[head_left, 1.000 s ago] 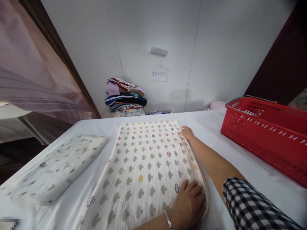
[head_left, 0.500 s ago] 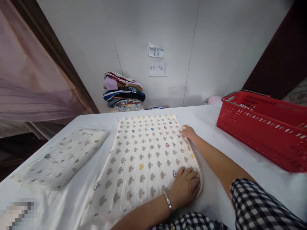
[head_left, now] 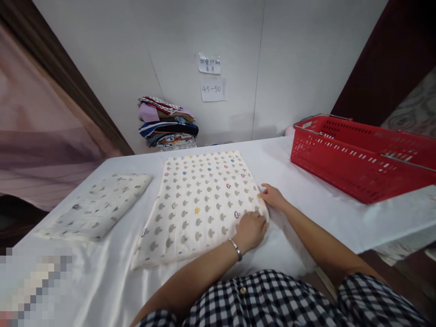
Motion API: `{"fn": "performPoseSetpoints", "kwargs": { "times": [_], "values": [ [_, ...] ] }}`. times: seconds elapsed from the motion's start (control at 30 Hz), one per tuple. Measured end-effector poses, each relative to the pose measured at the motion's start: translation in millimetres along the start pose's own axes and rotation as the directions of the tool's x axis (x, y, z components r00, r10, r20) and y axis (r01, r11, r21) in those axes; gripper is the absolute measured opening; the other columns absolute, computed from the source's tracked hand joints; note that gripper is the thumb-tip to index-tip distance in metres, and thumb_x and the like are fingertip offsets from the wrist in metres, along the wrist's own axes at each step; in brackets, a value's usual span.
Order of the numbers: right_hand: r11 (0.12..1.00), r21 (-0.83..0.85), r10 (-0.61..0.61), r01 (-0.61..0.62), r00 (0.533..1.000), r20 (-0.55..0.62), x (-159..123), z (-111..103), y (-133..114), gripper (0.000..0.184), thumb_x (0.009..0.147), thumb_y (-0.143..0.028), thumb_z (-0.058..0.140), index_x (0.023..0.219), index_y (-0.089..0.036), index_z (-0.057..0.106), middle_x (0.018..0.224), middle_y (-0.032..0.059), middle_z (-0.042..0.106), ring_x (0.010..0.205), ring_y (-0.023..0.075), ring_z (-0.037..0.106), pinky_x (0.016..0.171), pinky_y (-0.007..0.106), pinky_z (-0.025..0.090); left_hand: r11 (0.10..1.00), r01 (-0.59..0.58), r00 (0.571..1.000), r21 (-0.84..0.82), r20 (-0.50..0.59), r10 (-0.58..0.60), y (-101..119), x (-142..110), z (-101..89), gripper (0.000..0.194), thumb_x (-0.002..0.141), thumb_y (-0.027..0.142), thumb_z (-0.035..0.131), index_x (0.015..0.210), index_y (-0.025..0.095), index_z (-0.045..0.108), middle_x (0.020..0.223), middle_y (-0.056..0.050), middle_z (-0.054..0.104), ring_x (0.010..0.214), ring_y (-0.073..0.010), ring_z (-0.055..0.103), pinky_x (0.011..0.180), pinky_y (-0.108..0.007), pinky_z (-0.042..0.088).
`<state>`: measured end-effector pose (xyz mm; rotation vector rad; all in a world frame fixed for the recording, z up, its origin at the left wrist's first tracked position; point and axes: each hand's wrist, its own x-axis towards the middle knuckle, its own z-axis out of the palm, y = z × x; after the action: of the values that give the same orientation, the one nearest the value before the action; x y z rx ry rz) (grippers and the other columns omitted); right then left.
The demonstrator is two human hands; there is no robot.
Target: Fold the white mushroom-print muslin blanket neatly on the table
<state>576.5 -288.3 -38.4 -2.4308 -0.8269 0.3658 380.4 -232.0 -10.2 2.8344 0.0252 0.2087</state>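
A folded white cloth printed with grey and coloured mushrooms (head_left: 190,200) lies on the table in front of me. At its near right corner, my left hand (head_left: 252,229), with a silver bracelet at the wrist, has its fingers curled over the edge and closed on the fabric. Slightly farther up the right edge, my right hand (head_left: 273,197) pinches the border between thumb and fingers; part of that grip is hidden. To the left lies another folded white cloth with a small dark print (head_left: 98,206), apart from both hands.
The table has a white cover (head_left: 112,272). A red plastic basket (head_left: 340,168) with metal handles stands at the right. Beyond the far edge is a pile of folded textiles (head_left: 166,127). Paper signs (head_left: 213,89) hang on the wall. A pixelated patch covers the lower left.
My left hand has gone from lying spread on the cloth to curling over its corner. My right hand has slid nearer along the edge. The camera view has shifted, showing more of the shirt.
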Motion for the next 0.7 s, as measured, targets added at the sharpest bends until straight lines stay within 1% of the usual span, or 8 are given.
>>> {"fn": "performPoseSetpoints", "kwargs": {
  "times": [0.13, 0.23, 0.33, 0.47, 0.7],
  "values": [
    [0.998, 0.058, 0.000, 0.002, 1.000, -0.031, -12, -1, 5, 0.051, 0.075, -0.024, 0.056, 0.125, -0.017, 0.048, 0.085, -0.0001, 0.065, 0.077, 0.0126, 0.058, 0.069, 0.021, 0.041, 0.995, 0.100, 0.994, -0.010, 0.039, -0.099, 5, 5, 1.8, 0.030, 0.090, 0.041, 0.039, 0.087, 0.017, 0.057, 0.090, -0.005, 0.058, 0.082, -0.0185, 0.056, 0.071, -0.031, 0.041],
    [0.997, 0.072, -0.002, 0.007, 0.998, -0.058, -11, -2, 3, 0.049, 0.076, -0.024, 0.054, 0.124, -0.016, 0.049, 0.085, 0.0006, 0.065, 0.077, 0.0126, 0.058, 0.069, 0.021, 0.040, 0.990, 0.138, 0.989, -0.003, 0.052, -0.138, 8, 8, 4.9, 0.024, 0.087, 0.038, 0.043, 0.091, 0.018, 0.056, 0.093, -0.005, 0.059, 0.082, -0.0186, 0.057, 0.068, -0.030, 0.042],
    [0.997, 0.071, -0.005, 0.010, 0.997, -0.071, -6, -2, 0, 0.047, 0.078, -0.024, 0.052, 0.124, -0.015, 0.049, 0.084, 0.0012, 0.065, 0.077, 0.0131, 0.058, 0.068, 0.021, 0.040, 0.987, 0.162, 0.985, 0.011, 0.056, -0.162, 9, 10, 7.2, 0.021, 0.087, 0.035, 0.043, 0.092, 0.018, 0.054, 0.094, -0.005, 0.060, 0.084, -0.0188, 0.058, 0.068, -0.030, 0.042],
    [0.998, 0.053, -0.031, 0.035, 0.997, -0.073, 4, -4, -6, 0.044, 0.080, -0.025, 0.050, 0.124, -0.017, 0.049, 0.086, 0.0013, 0.066, 0.079, 0.0130, 0.058, 0.071, 0.022, 0.040, 0.986, 0.167, 0.985, 0.008, 0.048, -0.168, 8, 10, 8.4, 0.020, 0.087, 0.034, 0.041, 0.090, 0.019, 0.054, 0.093, -0.004, 0.060, 0.083, -0.0184, 0.058, 0.067, -0.030, 0.042],
    [0.998, -0.025, -0.055, 0.055, 0.998, 0.008, 25, -5, -12, 0.053, 0.073, -0.025, 0.060, 0.125, -0.018, 0.050, 0.093, 0.0044, 0.066, 0.086, 0.0177, 0.059, 0.073, 0.025, 0.040, 0.988, 0.153, 0.987, 0.004, 0.048, -0.153, 7, 8, 12.0, 0.021, 0.086, 0.035, 0.043, 0.092, 0.018, 0.054, 0.095, -0.004, 0.059, 0.086, -0.0186, 0.057, 0.071, -0.030, 0.042]
  ]
}}
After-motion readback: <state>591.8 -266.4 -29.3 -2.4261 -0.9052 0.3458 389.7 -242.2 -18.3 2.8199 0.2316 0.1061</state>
